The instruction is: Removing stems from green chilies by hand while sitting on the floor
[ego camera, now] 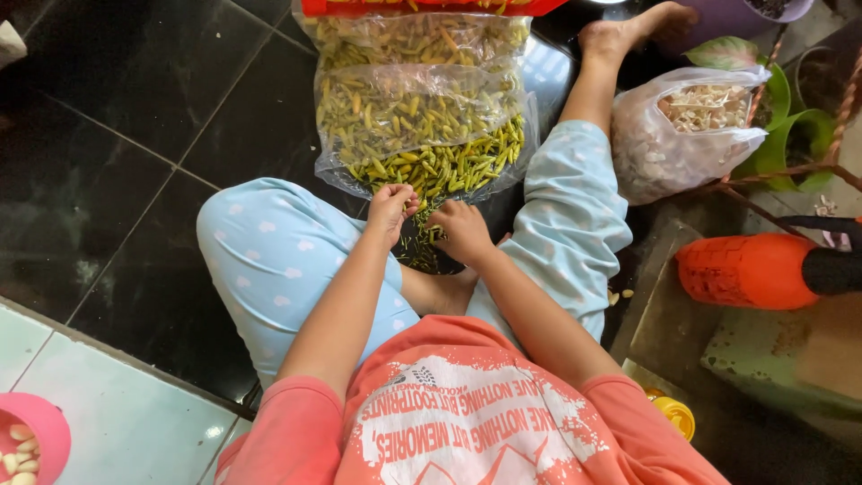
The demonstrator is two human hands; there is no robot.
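I sit on the floor in light blue dotted trousers and an orange shirt. A clear plastic bag full of small green chillies lies open between my legs. My left hand is at the bag's mouth, its fingers pinched on a green chilli. Close beside it, my right hand is curled over a dark pile of chilli stems on the floor, fingers closed on something small that I cannot make out.
A plastic bag of pale garlic peel lies by my right leg. An orange container and green pots stand at the right. A pink bowl of peeled garlic sits at the lower left, on dark floor tiles.
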